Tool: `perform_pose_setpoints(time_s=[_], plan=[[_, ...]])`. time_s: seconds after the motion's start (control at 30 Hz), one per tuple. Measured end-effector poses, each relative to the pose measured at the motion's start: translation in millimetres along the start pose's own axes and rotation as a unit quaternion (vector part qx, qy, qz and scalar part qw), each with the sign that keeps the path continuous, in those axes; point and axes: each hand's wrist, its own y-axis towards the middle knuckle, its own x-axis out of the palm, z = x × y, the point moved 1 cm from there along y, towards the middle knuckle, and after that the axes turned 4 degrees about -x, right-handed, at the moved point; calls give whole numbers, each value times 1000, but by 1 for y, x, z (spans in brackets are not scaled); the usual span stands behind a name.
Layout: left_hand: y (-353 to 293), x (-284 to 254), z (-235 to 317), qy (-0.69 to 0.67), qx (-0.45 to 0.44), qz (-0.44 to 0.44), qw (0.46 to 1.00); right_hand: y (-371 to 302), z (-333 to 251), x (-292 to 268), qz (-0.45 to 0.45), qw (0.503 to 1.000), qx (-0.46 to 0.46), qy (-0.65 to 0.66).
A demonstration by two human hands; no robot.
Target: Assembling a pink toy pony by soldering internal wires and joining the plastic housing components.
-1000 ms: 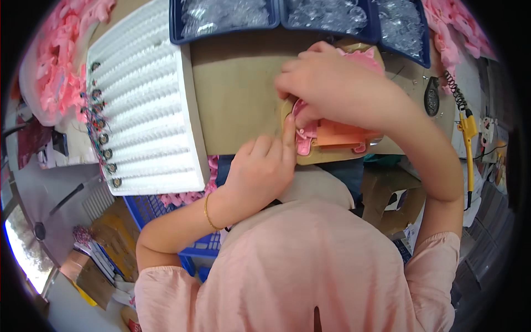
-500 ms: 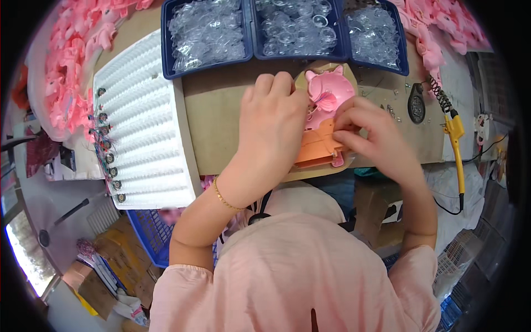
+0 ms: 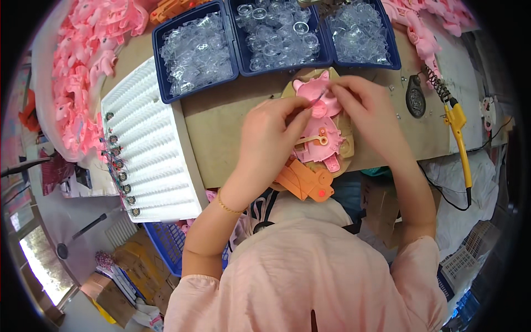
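A pink plastic toy shell (image 3: 321, 148), its head hollow and ears raised, lies open side up in a tan holder (image 3: 347, 145). A cream lever-like part (image 3: 314, 139) sits across its body. Over the head part, my left hand (image 3: 271, 130) is closed in a pinch on thin dark wires (image 3: 319, 98). My right hand (image 3: 362, 105) pinches at the other end of these wires, by the shell's ear; its fingertips are partly hidden. Below the body lies an orange plastic box (image 3: 304, 180) with a rounded end and a red spot, at the table's front edge, touched by neither hand.
Blue bins (image 3: 239, 74) of clear plastic parts stand at the back. On the left is a white ridged tray (image 3: 160, 149) with small wired round parts along its edge. Pink shells (image 3: 80, 83) pile up far left. A yellow soldering iron (image 3: 456, 122) hangs at right near a black oval part (image 3: 415, 97).
The orange box has gone from over the shell's body to below it, exposing the cream part. Both hands have shifted to the wires at the head; my right hand rose. The view has shifted slightly.
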Motion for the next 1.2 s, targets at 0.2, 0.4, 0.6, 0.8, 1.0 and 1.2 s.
perform_pose_setpoints(time_s=[0.2, 0.4, 0.6, 0.8, 1.0, 1.2], plan=[[-2, -9, -10, -351, -76, -8, 933, -8, 20, 7, 115, 974, -73, 179], [-9, -9, -7, -354, -83, 1, 931, -3, -28, 12, 75, 984, -92, 130], [-2, -14, 1, -266, -68, 14, 961, 21, -25, 27, -34, 981, -43, 187], [-1, -8, -7, -391, -83, -23, 916, 7, -17, 24, -25, 982, -93, 162], [1, -5, -1, -336, -58, -3, 940, 17, -24, 18, 25, 976, -188, 105], [0, -10, -1, -372, -49, -25, 926, 16, -20, 20, -32, 970, -86, 225]])
